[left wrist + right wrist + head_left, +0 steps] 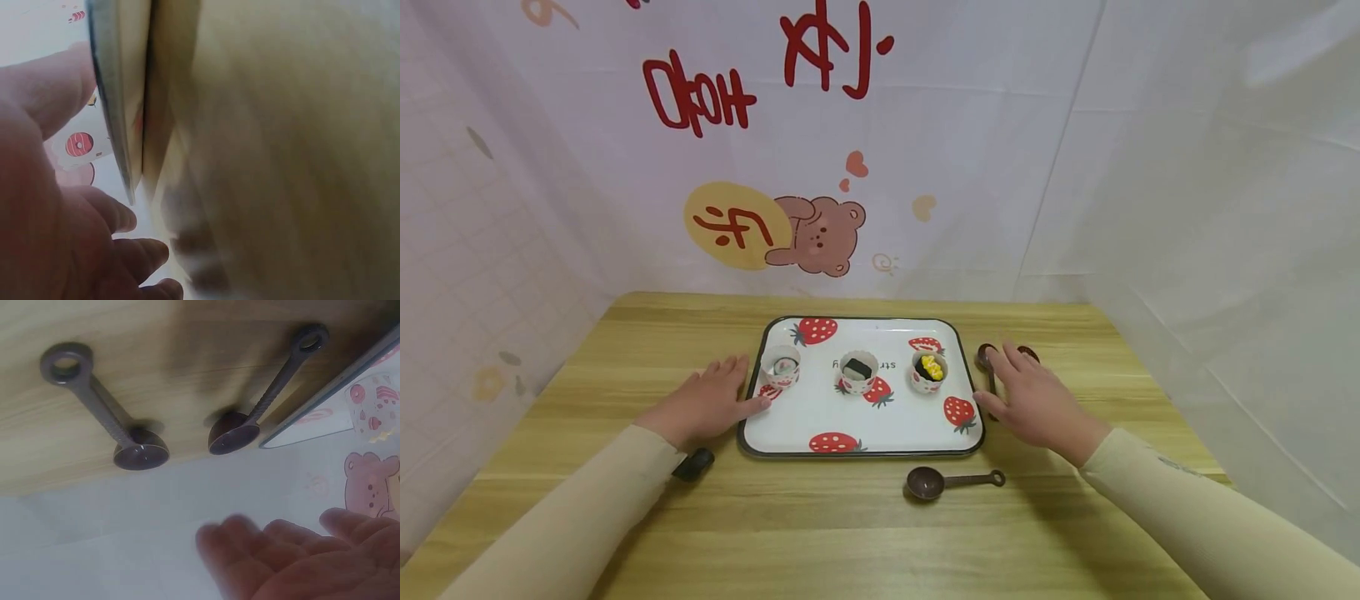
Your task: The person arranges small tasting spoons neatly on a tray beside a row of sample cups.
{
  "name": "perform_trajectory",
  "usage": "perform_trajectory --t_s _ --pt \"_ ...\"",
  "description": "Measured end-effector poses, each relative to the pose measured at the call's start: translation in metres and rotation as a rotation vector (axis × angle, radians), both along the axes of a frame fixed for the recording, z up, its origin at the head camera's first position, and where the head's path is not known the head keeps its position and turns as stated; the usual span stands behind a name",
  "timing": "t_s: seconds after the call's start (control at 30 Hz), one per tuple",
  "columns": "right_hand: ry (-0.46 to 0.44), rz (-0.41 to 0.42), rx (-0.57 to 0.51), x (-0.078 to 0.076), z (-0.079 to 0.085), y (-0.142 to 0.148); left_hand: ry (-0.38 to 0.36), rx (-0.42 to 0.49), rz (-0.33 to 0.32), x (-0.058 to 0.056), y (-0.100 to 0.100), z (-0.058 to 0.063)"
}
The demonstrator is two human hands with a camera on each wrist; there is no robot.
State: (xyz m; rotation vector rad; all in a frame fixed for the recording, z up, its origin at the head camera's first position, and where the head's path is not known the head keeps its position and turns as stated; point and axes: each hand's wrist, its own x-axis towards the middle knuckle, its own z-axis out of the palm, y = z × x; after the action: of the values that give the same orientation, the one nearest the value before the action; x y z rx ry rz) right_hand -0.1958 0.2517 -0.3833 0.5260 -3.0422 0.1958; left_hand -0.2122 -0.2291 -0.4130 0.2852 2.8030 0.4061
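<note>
A white tray point(865, 425) with a dark rim and strawberry prints lies on the table, holding three patterned paper cups. Inside the left cup point(780, 381) is a pale round piece. The middle cup point(857, 387) holds a white piece with a black band, and the right cup point(927, 386) a black piece topped with yellow. My left hand point(703, 406) is at the tray's left edge, fingers relaxed, thumb over the rim; contact is unclear. Beyond the right edge, my right hand point(1036, 406) hovers with extended fingers near two brown measuring spoons point(141, 456), holding nothing.
Another brown measuring spoon point(927, 483) lies in front of the tray, its handle pointing right. A small black object point(694, 464) shows beside the left wrist. White printed curtains point(970, 167) enclose the wooden table point(820, 542) at the back and both sides.
</note>
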Motion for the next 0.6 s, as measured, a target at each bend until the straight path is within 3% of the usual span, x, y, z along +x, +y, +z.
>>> perform_trajectory --t_s 0.37,0.6 --pt "-0.017 0.077 -0.04 0.011 0.003 0.007 -0.029 0.014 -0.009 -0.002 -0.003 -0.003" --pt "0.002 0.189 -0.042 0.012 0.003 0.012 -0.052 0.002 0.008 -0.002 0.0 -0.003"
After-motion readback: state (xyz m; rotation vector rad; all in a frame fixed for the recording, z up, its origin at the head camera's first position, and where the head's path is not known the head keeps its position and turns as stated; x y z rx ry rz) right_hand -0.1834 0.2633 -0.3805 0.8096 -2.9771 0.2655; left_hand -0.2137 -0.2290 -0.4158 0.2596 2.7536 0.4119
